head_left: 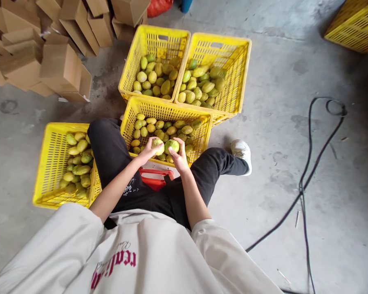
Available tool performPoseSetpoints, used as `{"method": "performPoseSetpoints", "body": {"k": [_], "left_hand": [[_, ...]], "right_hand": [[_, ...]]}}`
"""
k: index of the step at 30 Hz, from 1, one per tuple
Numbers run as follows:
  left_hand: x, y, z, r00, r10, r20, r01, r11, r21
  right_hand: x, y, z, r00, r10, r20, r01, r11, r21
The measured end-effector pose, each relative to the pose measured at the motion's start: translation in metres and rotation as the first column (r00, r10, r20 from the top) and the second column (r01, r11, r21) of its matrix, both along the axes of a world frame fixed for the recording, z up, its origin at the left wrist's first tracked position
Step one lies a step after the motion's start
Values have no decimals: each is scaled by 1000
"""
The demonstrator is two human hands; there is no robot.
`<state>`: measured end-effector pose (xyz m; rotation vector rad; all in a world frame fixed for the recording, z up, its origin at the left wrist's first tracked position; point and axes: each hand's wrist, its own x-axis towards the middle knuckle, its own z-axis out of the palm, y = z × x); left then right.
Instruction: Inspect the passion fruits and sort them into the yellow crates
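Observation:
My left hand (147, 151) is closed around a round, pale yellow-green fruit (157, 146). Close beside it, my right hand (180, 158) grips another fruit (171, 146), greener on top. Both are held over the near edge of a yellow slatted crate (206, 141) between my legs. Inside that crate lie many oval fruits (151, 128), mottled green and yellow, like small papayas or mangoes; I cannot tell which. Part of each palm is out of sight behind the fruit.
Two more yellow fruit crates (248, 73) stand beyond, and another crate (46, 163) is by my left leg. A red stool (155, 179) shows between my thighs. Cardboard boxes (61, 69) crowd the upper left. Black cable (309, 175) loops over the concrete floor at right.

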<state>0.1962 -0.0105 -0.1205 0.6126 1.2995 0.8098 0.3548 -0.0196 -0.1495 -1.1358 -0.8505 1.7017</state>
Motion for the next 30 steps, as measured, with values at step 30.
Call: {"method": "performPoseSetpoints", "body": {"k": [30], "left_hand": [[2,-1,0,999,34,-16,-34,999,19]], "right_hand": [[-4,-2,-5,988,-66,-138,59,997,-58]]}}
